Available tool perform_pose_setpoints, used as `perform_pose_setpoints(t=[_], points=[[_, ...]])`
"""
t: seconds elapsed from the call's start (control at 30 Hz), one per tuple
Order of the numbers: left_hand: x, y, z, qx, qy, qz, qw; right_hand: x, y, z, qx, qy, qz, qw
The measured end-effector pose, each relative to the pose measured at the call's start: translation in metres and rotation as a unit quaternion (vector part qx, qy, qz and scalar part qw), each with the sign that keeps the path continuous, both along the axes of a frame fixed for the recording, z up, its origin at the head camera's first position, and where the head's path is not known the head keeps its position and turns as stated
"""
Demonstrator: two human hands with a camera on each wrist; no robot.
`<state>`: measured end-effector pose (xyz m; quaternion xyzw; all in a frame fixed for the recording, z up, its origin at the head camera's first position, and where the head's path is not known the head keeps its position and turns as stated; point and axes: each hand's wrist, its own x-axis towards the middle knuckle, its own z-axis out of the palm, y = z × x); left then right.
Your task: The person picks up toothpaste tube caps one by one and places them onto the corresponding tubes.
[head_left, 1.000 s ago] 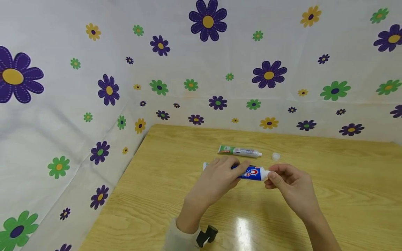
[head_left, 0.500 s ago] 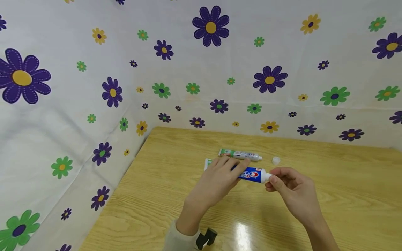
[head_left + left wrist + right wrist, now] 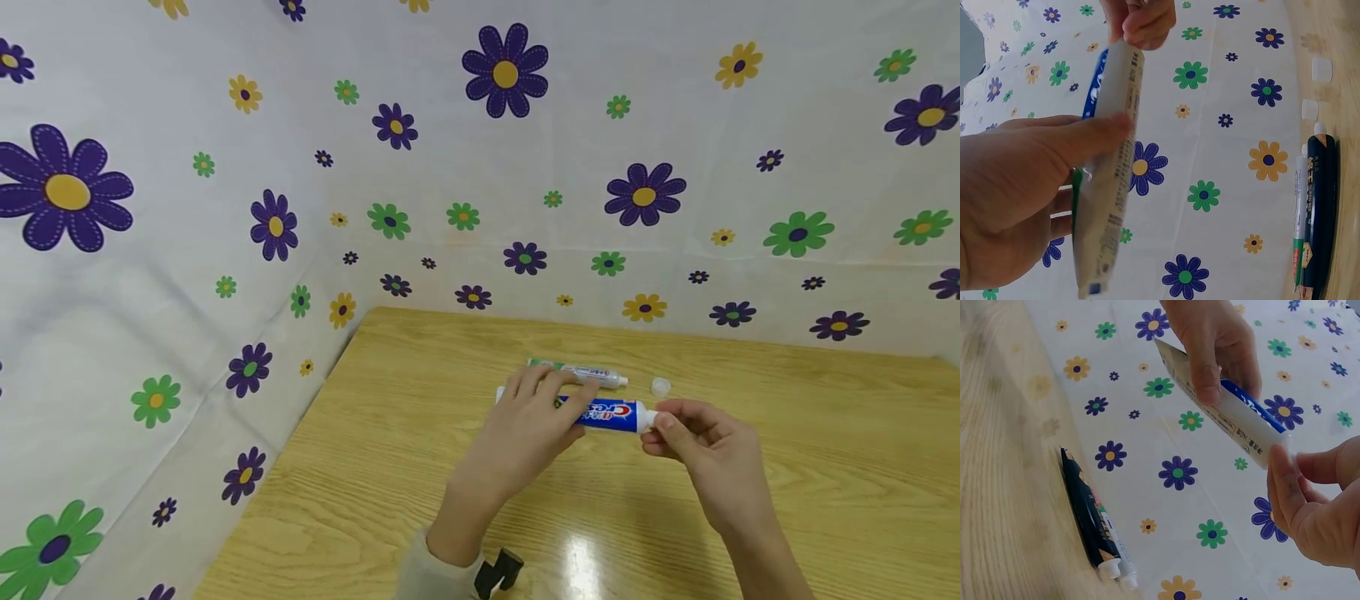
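“Cre” readable on the blue toothpaste tube (image 3: 611, 414).

- blue tube (image 3: 615, 415): moved toward 2 o'clock relative to the loose cap (image 3: 661, 387); gap between them smaller in head view
- left hand (image 3: 525, 429), right hand (image 3: 716, 446): shifted along with it
- green-and-white tube (image 3: 606, 378): now partly covered by left hand

the toothpaste tube (image 3: 612, 415) is above the table (image 3: 360, 458), the left hand (image 3: 525, 427) around it, the right hand (image 3: 712, 454) at its right end. below it two other tubes (image 3: 1320, 206) lie side by side; a cap (image 3: 660, 387) lies behind its right end; a cloth (image 3: 573, 150) hangs farther behind.
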<state>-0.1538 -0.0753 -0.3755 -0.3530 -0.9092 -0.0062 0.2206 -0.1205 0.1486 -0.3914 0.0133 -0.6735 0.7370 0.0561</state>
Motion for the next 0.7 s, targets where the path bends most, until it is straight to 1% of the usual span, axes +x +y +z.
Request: perform_pose_setpoints(t=[0.13,0.3,0.4,0.53,0.63,0.7], points=[[0.002,0.003,-0.002,-0.022,0.02,0.017,0.9994,-0.001,-0.001,-0.002,-0.006,-0.03,-0.017,0.9994],[0.001,0.006,-0.007,-0.008,0.056,0.032,0.9979,-0.002,0.0,-0.003,-0.017,-0.047,-0.023,0.9985],[0.0,0.006,-0.009,-0.005,0.067,0.036,0.9971,-0.003,-0.001,-0.002,-0.017,-0.055,-0.02,0.9981],[-0.001,0.007,-0.01,-0.003,0.058,0.038,0.9976,-0.003,0.002,-0.002,-0.014,-0.057,-0.015,0.9982],[-0.001,0.005,-0.01,0.0,0.034,0.034,0.9988,-0.004,0.005,-0.002,-0.017,-0.046,-0.013,0.9987],[-0.002,0.002,-0.009,0.005,0.012,0.027,0.9995,-0.004,0.01,-0.003,-0.024,-0.033,-0.01,0.9991]])
